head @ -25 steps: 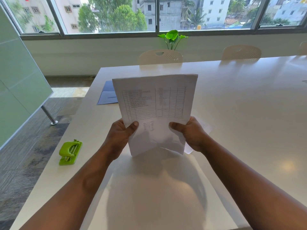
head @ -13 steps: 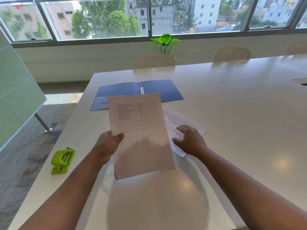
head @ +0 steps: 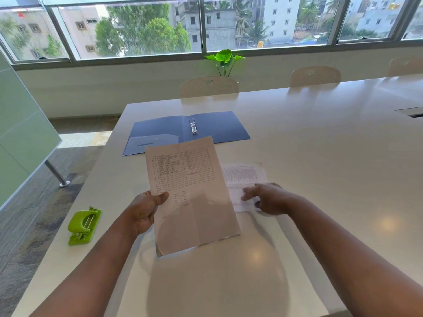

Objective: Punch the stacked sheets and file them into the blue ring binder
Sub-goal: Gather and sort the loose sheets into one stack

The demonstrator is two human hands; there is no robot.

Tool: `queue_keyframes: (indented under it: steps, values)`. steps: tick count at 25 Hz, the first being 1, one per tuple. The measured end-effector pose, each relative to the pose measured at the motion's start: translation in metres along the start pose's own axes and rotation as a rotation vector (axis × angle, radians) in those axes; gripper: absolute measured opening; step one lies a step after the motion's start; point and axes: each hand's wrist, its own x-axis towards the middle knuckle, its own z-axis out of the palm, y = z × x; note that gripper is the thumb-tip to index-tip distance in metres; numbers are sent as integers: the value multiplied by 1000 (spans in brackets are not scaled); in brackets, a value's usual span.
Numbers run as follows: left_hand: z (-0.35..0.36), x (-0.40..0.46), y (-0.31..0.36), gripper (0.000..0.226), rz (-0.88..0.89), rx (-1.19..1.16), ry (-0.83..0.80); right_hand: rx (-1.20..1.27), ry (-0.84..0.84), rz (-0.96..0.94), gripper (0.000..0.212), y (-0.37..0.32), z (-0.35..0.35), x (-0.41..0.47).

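The left hand has its grip closed on the printed sheet, thumb on top pinching the sheet's left edge, so the page slants up off the white surface. To the right of that grip, the right hand lies with fingers spread flat on a second sheet resting on the surface, holding nothing. Beyond the gripped page, the blue ring binder lies open and flat, its metal rings at the spine. Well to the left of the grip, near the surface's edge, sits the green hole punch.
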Motion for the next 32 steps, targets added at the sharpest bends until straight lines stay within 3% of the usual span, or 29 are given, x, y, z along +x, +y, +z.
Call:
queue_keyframes:
  steps: [2,4,5,6,8,10,16,18,20,24,29,32]
  values:
    - [-1,0,-2,24,-14,3,10,15,88,29,41,-3,-5,-3]
    - [0,-1,-6,23,-32,-2,12,28,294,61,27,-16,3,-3]
    - [0,-1,-7,23,-40,-8,13,60,374,106,27,-24,10,-1]
    - [1,-2,-8,23,-46,-11,14,78,402,187,40,-32,17,1]
    - [2,-3,-9,23,-50,-10,9,7,306,339,68,-45,31,4]
    - [1,-3,-7,25,-56,-3,-4,-53,201,356,80,-47,39,7]
    - [-9,-2,-2,26,-49,-10,-7,59,-23,207,58,-18,16,12]
    - [-12,0,-1,26,-48,-19,2,110,53,230,70,-18,15,13]
    - [-13,2,-1,27,-49,-21,7,117,157,307,63,-26,22,15]
    - [-10,5,3,27,-62,7,9,28,60,317,84,-26,38,19]
    - [-3,10,5,24,-132,110,26,12,-26,115,66,0,24,19]
    - [4,17,2,20,-109,265,122,76,126,123,66,4,21,18]
